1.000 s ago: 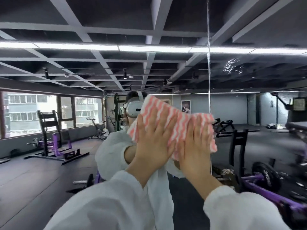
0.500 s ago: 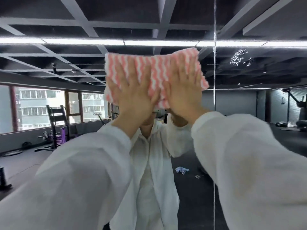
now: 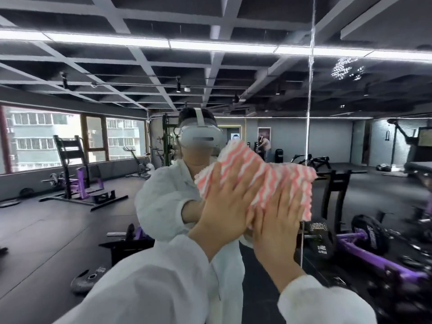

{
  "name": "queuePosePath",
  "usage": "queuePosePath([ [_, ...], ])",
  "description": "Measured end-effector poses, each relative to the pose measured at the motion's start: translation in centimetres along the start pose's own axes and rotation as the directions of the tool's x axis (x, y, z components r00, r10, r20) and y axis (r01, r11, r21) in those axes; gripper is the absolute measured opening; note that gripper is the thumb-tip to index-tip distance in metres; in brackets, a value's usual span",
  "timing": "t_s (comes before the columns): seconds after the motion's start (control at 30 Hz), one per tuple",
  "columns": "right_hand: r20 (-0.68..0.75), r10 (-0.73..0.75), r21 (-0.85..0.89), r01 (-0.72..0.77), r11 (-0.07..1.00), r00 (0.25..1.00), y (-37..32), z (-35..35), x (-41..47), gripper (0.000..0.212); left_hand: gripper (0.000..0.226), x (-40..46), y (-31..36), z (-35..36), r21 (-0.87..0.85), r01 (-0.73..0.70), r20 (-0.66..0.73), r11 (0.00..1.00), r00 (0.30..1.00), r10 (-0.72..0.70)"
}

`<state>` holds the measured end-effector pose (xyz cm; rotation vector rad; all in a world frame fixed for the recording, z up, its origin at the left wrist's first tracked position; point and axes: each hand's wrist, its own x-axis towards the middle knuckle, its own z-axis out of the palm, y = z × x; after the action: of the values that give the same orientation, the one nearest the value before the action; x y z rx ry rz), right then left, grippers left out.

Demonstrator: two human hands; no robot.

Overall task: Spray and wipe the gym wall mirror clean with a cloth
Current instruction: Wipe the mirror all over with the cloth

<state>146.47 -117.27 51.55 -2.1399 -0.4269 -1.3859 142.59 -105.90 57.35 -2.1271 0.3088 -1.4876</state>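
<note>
We press the striped cloth [image 3: 259,176] flat on the mirror [image 3: 374,160], left hand [image 3: 224,209] beside right hand [image 3: 278,220], fingers straight.

Person, own view and mirror reflection. Left sleeve [image 3: 149,291]: white, loose, lightly textured fabric, wide cuff ending at the wrist. Right sleeve [image 3: 327,302]: same white fabric, rounded cuff edge. Left hand [image 3: 224,211] and right hand [image 3: 278,223]: bare, no gloves or rings visible. Reflected torso [image 3: 163,190]: white collared overshirt, baggy. Headset [image 3: 201,136]: pale grey visor with white top strap.
</note>
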Motion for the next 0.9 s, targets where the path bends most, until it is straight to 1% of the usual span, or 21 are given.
queuePosePath([
  [0.07,0.036,0.021,-0.014,-0.02,1.0,0.999,-0.7,0.1,0.3,0.064,0.063,-1.2,-1.1,0.0,0.018,-0.032,-0.013,0.999,0.999,0.033],
  [0.13,0.025,-0.004,-0.028,0.005,1.0,1.0,-2.1,-0.1,1.8,0.065,0.061,-1.3,-3.1,-0.3,0.011,-0.01,-0.053,1.0,0.999,0.011],
  [0.23,-0.018,-0.092,-0.022,0.092,0.996,0.996,-5.3,-0.4,4.8,0.068,0.059,-1.2,-6.6,-1.2,0.011,0.14,-0.074,0.99,0.988,-0.139],
  [0.33,-0.058,-0.197,0.002,0.198,0.98,0.979,-9.7,-0.1,6.3,0.063,0.061,-2.9,-9.8,-1.9,0.039,0.322,-0.056,0.946,0.946,-0.32],
  [0.43,-0.123,-0.365,0.012,0.369,0.929,0.923,-13.7,1.1,5.3,0.058,0.069,-6.5,-11.6,-2.2,0.057,0.436,-0.036,0.898,0.9,-0.435],
  [0.5,-0.108,-0.483,-0.004,0.486,0.874,0.869,-14.8,2.4,3.1,0.058,0.073,-9.9,-11.2,-2.0,0.05,0.494,-0.013,0.868,0.87,-0.494],
  [0.57,-0.056,-0.586,-0.02,0.586,0.81,0.808,-14.6,3.7,-0.1,0.058,0.075,-14.0,-9.5,-1.7,0.036,0.538,0.029,0.842,0.842,-0.539],
  [0.63,-0.013,-0.665,-0.036,0.664,0.747,0.747,-12.9,4.6,-3.6,0.059,0.078,-17.7,-6.8,-1.2,0.033,0.535,0.069,0.844,0.841,-0.536],
  [0.67,0.003,-0.688,-0.049,0.687,0.725,0.726,-11.8,4.8,-5.2,0.061,0.08,-19.1,-5.5,-1.0,0.033,0.523,0.097,0.852,0.847,-0.523],
  [0.7,0.022,-0.69,-0.067,0.69,0.721,0.723,-10.2,4.9,-6.7,0.064,0.081,-19.8,-4.0,-0.7,0.031,0.502,0.124,0.864,0.856,-0.502],
  [0.77,0.048,-0.651,-0.096,0.652,0.752,0.758,-6.8,4.9,-8.8,0.071,0.073,-19.8,-1.7,0.0,0.011,0.422,0.162,0.907,0.894,-0.418],
  [0.83,0.128,-0.563,-0.155,0.577,0.802,0.816,-2.7,4.1,-9.8,0.072,0.062,-17.6,0.6,0.7,-0.031,0.319,0.186,0.947,0.933,-0.308],
  [0.87,0.174,-0.492,-0.186,0.519,0.834,0.853,-1.0,3.4,-9.7,0.07,0.061,-16.2,1.5,1.0,-0.048,0.278,0.192,0.959,0.945,-0.264],
  [0.9,0.209,-0.388,-0.197,0.428,0.882,0.898,0.6,2.6,-9.2,0.068,0.062,-14.4,2.6,1.1,-0.067,0.251,0.185,0.966,0.954,-0.235],
])
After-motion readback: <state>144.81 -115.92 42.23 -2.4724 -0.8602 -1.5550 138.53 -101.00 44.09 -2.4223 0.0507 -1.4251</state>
